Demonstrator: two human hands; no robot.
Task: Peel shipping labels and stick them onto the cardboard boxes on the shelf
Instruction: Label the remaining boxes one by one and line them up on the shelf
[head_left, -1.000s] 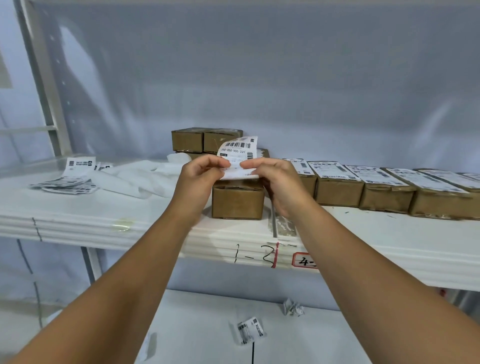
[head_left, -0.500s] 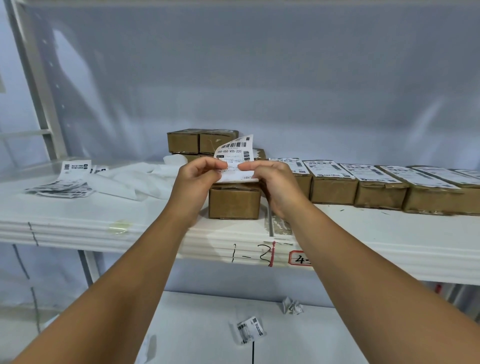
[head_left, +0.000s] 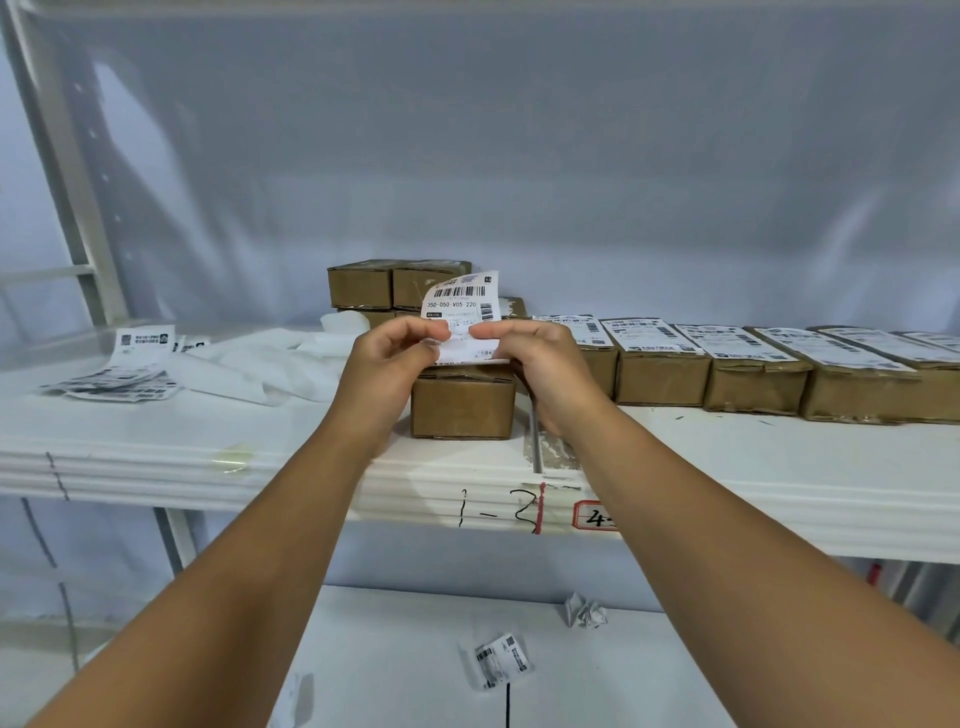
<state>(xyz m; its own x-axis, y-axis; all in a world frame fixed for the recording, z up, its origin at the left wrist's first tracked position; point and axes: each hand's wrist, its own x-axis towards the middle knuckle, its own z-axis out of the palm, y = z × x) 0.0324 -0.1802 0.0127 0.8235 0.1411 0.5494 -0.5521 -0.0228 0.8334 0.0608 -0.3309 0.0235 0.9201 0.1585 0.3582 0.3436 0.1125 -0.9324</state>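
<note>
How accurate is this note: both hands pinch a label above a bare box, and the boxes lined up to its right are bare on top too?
One slip: the head view shows the boxes lined up to the right each labelled on top. The rest stands: left hand and right hand pinch the label above the bare box.

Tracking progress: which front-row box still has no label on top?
The leftmost box, under the held label: its visible top is bare cardboard; the boxes to its right carry white labels.
</note>
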